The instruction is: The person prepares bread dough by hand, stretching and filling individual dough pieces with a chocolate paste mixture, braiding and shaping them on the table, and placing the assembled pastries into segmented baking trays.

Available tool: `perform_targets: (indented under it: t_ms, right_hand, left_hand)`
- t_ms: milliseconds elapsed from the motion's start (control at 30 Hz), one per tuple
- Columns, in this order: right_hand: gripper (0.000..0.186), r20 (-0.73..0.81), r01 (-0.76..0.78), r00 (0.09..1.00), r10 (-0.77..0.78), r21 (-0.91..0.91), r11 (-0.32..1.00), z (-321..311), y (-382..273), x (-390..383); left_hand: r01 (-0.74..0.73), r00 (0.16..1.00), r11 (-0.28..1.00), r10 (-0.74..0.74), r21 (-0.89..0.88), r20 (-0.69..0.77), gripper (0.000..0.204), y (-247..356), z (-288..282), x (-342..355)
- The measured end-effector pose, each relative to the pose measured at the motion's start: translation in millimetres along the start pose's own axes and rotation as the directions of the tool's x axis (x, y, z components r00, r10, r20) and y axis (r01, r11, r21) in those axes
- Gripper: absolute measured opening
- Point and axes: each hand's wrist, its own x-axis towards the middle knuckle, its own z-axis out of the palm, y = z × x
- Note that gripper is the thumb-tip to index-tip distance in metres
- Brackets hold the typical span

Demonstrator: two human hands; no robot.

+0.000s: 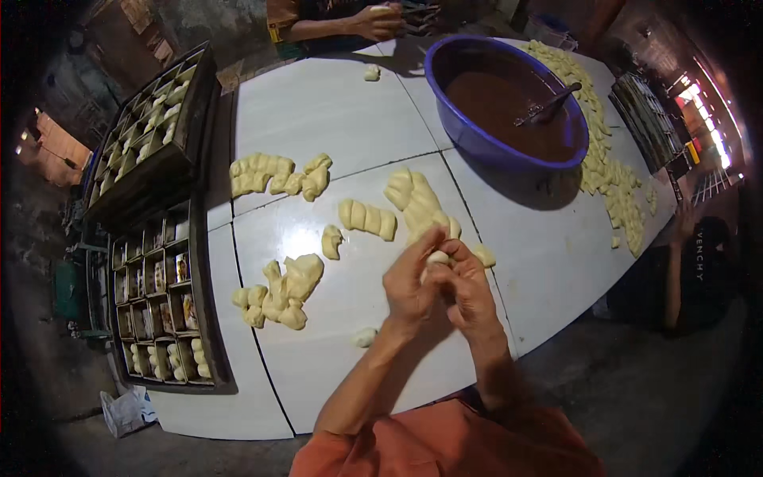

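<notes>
My left hand (410,285) and my right hand (470,291) meet over the white-topped table, fingers closed around a small pale piece of dough (437,259). Just beyond my fingertips lies a long lump of joined dough pieces (415,200). To its left rest a short dough row (366,219) and a single dough piece (331,242). Farther left sits an irregular dough cluster (284,291), with another dough row (262,172) behind it. One small dough ball (365,338) is beside my left forearm. Part of the held piece is hidden by my fingers.
At the left edge stand a divided metal tray (208,374) with dough in its front compartments and a raised, dough-filled tray (143,187). A purple basin (445,119) of brown filling holds a utensil (548,105). Many dough pieces (616,195) line the right edge. Another person's hand (378,23) is opposite.
</notes>
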Motion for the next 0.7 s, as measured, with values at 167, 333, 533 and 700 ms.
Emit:
perform_targets:
  t_ms: [167,333,533,700]
  right_hand:
    - [0.022,-0.032,-0.050,0.998,0.059,0.240,0.970,15,-40,18]
    - [0.021,0.082,0.162,0.984,-0.155,-0.081,0.983,-29,-81,86]
    - [0.022,0.001,0.145,0.940,-0.342,-0.907,0.396,-81,-178,201]
    - [0.025,0.172,0.200,0.976,0.133,-0.952,-0.234,-162,-165,262]
  left_hand:
    - [0.096,0.991,0.932,-0.123,-0.350,-0.056,0.071,-31,48,-3]
    - [0.481,0.870,0.833,-0.415,-0.273,0.268,0.065,-17,44,14]
    - [0.603,0.753,0.792,-0.603,0.090,0.264,0.045,9,-19,25]
    - [0.665,0.699,0.722,-0.692,0.190,0.179,0.039,18,-34,27]
